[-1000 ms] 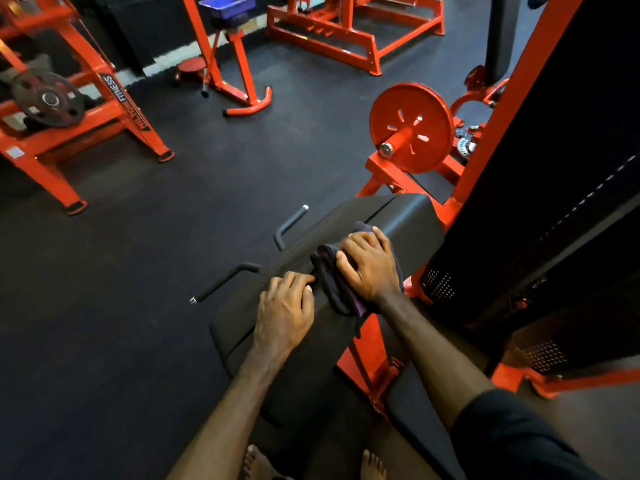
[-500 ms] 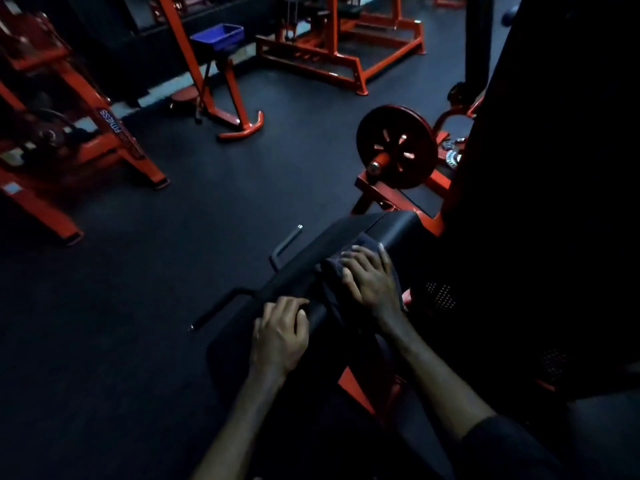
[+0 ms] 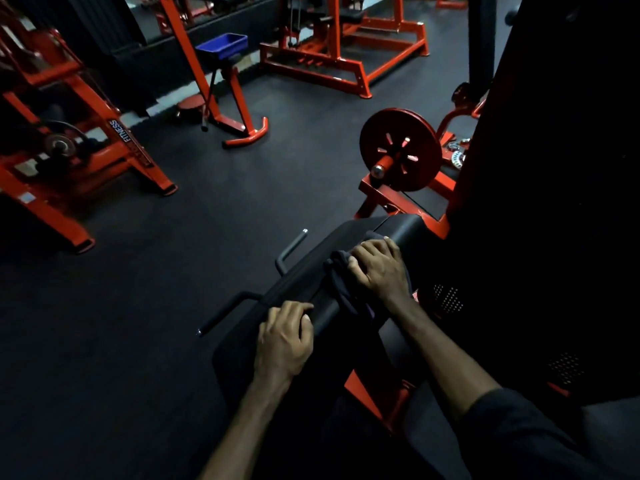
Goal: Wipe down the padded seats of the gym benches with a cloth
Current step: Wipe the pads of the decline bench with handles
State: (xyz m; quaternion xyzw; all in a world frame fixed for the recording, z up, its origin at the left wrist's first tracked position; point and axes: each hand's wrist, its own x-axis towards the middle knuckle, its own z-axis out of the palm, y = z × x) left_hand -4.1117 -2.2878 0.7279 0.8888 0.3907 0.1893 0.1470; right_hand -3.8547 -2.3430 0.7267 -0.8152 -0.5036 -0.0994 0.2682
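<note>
Fingers (image 3: 367, 252) press crumpled dark cloth (image 3: 341, 282) onto smooth padded seat (image 3: 308, 271).

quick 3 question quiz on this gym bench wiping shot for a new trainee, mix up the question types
1. True or false: the right hand presses the cloth on the black seat pad.
2. What does the left hand hold? A) a spray bottle B) nothing, it rests on the pad's edge C) a second cloth
3. Fill in: the weight plate beyond the pad is coloured ____.

Key: 1 true; 2 B; 3 red
</note>
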